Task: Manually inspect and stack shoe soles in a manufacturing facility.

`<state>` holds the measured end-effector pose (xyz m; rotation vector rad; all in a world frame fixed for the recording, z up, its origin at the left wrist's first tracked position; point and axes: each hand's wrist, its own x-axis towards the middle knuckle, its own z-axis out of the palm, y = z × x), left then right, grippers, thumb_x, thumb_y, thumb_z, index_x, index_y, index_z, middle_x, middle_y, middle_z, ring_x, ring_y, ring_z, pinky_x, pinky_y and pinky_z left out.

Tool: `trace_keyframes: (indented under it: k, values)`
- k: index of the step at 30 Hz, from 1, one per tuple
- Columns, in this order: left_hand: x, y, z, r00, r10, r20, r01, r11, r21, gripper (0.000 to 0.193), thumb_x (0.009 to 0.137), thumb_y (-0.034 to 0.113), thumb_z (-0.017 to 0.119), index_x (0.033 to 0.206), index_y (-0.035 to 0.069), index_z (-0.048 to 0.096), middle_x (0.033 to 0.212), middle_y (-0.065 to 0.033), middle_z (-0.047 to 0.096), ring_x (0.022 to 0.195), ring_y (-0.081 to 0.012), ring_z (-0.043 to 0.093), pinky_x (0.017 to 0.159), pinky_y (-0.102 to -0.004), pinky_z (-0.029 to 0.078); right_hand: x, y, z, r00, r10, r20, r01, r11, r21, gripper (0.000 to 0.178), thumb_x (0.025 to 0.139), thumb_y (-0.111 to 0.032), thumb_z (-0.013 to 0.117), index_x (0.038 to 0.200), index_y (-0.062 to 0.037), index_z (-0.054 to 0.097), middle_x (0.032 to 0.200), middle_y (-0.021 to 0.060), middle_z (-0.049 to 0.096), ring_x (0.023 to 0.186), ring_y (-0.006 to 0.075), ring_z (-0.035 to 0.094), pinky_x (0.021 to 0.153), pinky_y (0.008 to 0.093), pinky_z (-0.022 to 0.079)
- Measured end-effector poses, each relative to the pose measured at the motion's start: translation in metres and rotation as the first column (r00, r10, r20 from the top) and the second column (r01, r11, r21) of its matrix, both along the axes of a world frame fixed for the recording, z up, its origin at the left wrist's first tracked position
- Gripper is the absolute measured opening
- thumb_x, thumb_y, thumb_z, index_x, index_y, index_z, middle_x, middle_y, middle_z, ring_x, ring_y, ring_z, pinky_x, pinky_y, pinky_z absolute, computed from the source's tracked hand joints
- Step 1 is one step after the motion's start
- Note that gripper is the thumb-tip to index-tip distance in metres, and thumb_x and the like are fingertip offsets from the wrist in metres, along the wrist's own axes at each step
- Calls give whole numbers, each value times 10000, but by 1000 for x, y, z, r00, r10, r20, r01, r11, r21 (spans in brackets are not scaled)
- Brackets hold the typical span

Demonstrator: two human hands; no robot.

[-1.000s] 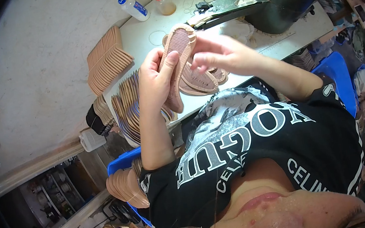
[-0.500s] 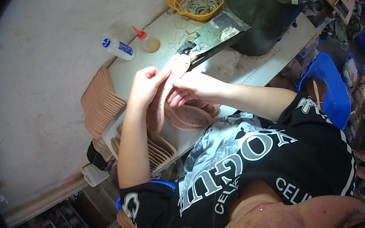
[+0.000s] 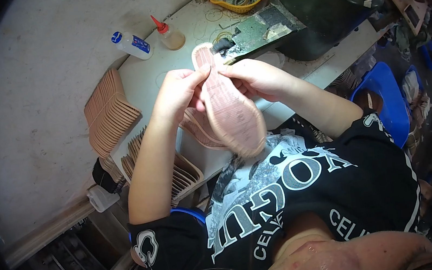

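Left hand (image 3: 180,93): your thumb presses the face of the pink insole (image 3: 235,113) near its narrow end, gripping that edge.
Right hand (image 3: 259,79): you pinch the opposite edge; fingers partly hidden.
Insole position: held up over the white table (image 3: 141,87), wide end toward your shirt (image 3: 305,194).
Beneath: a second insole (image 3: 197,128), partly covered.
To your left: tied insole bundle (image 3: 111,111).
Far side: red-tipped bottle (image 3: 173,40), yellow basket (image 3: 243,7).
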<state>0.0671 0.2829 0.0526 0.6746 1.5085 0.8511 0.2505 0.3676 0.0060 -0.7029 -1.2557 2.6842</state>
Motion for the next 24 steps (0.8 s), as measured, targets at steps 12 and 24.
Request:
trace_keyframes:
  k: [12,24]
  values:
    - [74,-89,-15,788,558,259,-573,511,641,276,990,262,478,972,16,600,886,-2,630,783,-48,547,699,-194,440,23,-76,51,970,241,-34,-60,370,927,354,876,-358,589,941,-11,570,717,199,627,687,324,642,637,395,499]
    - [84,-121,-10,772,-115,625,-577,286,765,344,1006,299,392,822,36,515,579,-16,430,473,-100,404,537,-253,382,33,-116,79,823,568,-25,9,32,999,508,635,-508,786,692,-80,519,584,48,507,571,242,560,528,333,417]
